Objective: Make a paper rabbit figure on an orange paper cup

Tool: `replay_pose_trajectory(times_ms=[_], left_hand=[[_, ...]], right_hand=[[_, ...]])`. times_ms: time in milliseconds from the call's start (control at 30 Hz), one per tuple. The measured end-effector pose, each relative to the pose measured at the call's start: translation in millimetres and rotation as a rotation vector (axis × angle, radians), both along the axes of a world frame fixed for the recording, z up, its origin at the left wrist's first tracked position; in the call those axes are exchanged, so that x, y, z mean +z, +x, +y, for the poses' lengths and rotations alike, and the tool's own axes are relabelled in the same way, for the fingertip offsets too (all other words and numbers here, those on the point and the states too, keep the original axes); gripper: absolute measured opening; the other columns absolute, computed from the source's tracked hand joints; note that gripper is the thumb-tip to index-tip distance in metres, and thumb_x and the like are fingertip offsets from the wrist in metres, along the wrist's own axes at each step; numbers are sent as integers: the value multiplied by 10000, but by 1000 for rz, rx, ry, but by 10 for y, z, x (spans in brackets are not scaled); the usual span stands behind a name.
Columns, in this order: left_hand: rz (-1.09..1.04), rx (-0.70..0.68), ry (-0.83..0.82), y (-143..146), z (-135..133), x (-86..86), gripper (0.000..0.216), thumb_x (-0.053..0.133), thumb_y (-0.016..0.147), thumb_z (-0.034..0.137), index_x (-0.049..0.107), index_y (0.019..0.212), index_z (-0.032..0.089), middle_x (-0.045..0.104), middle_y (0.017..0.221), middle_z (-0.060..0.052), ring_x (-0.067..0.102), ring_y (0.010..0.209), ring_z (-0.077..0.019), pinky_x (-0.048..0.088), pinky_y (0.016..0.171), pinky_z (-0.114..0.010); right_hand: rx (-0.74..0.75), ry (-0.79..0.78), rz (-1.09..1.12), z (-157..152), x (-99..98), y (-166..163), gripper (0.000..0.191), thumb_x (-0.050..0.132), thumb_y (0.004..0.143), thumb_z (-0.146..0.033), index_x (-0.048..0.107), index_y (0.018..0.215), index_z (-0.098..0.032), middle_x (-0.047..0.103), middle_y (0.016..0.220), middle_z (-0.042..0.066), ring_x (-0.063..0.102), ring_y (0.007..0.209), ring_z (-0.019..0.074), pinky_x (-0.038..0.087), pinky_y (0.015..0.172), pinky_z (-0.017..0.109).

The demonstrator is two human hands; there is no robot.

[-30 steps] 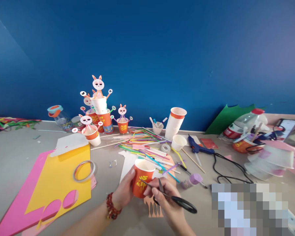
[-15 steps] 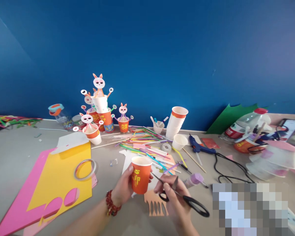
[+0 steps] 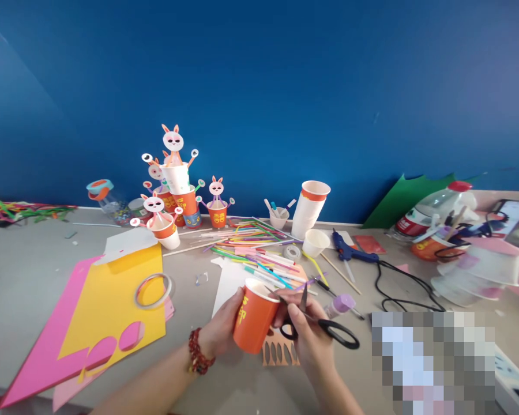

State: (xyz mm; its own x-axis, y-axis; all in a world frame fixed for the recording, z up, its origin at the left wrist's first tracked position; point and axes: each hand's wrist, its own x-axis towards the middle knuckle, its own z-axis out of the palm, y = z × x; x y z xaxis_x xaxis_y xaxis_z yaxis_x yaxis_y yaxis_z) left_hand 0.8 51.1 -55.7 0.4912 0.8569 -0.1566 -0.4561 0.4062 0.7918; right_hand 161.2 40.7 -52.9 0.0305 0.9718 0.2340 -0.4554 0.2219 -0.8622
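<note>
An orange paper cup (image 3: 254,320) with yellow characters is gripped by my left hand (image 3: 222,327), which wears a red bead bracelet (image 3: 199,351). The cup leans a little, its open white mouth up. My right hand (image 3: 309,331) holds black-handled scissors (image 3: 339,334) with the blades parted. One blade tip reaches the cup's rim on its right side; whether it has cut the paper I cannot tell. Fingers of the right hand sit close against the cup's side. Beneath the hands lies an orange paper piece (image 3: 281,353) with leaf-shaped holes.
Rabbit-figure cups (image 3: 184,196) stand at the back left. Coloured sticks (image 3: 255,242), a tape roll (image 3: 292,252) and stacked white cups (image 3: 309,210) lie behind my hands. A blue glue gun (image 3: 354,252) with a black cord is on the right, yellow card (image 3: 125,311) on the left.
The cup has tilted and shifted slightly right in my left hand. My right hand has brought the scissors' tip from beside the cup up to its rim.
</note>
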Motion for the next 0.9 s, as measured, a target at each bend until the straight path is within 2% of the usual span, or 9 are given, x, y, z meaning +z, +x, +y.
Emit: replay_pose_trajectory(times_ms=[100,167,233,300,467,600,667,767,900], left_hand=[[178,216,192,-31,2,100,454,397,968,490,492,1321,222,608,1252,-110,592,1093,-225,469,939,-369],[309,303,444,-94,20,170,370,434,969,395,506,1295,234,508,1373,-103,462,1275,-249,374,1068,-401],[425,282,680,-165,40,233,294,494,941,339,559,1197,209,516,1329,-119,433,1294,-277,344,1093,-437],[505,246,785,-221,52,271,222,577,893,283,566,1100,201,564,1201,-113,491,1223,-275,390,1053,-434],[618,223,748,-309,44,275,203,625,866,219,517,1036,204,584,1118,-92,572,1085,-225,469,946,-370],[718,120,798,-382,78,264,66,549,918,217,585,958,178,627,977,-74,597,922,-185,476,849,-323],[739,172,811,-413,109,246,74,543,921,220,599,927,171,618,904,-58,585,851,-170,469,793,-301],[726,252,816,-438,140,211,103,533,929,241,606,915,168,611,878,-56,575,829,-170,461,763,-293],[710,307,808,-439,137,195,125,519,938,249,611,912,169,622,883,-62,580,854,-181,459,789,-307]], right_hand=[[-23,-66,-34,11,3,24,126,690,865,-317,712,914,-203,659,535,-23,619,490,111,503,511,197],[2,-101,-54,22,3,23,139,696,861,-325,709,892,-190,673,552,-14,617,483,104,490,503,188],[27,-132,-67,29,-3,8,150,693,864,-330,705,878,-181,703,624,4,625,500,106,494,510,195],[19,-148,-88,28,-18,-9,151,685,871,-329,700,890,-180,705,636,6,639,531,115,506,541,205],[-3,-92,-174,18,-46,-11,150,645,899,-325,705,938,-192,700,611,6,670,587,152,529,590,240],[-39,53,-301,24,-12,16,152,597,921,-287,721,983,-223,737,827,43,685,672,171,561,644,288],[-79,156,-399,25,14,17,128,606,906,-242,730,938,-238,734,911,47,692,736,184,564,684,306],[-100,289,-536,13,43,-16,130,626,874,-173,728,905,-248,733,781,22,699,794,209,559,753,325],[-118,318,-619,-19,49,-80,166,622,865,-144,716,954,-247,750,813,31,717,793,214,570,726,313]])
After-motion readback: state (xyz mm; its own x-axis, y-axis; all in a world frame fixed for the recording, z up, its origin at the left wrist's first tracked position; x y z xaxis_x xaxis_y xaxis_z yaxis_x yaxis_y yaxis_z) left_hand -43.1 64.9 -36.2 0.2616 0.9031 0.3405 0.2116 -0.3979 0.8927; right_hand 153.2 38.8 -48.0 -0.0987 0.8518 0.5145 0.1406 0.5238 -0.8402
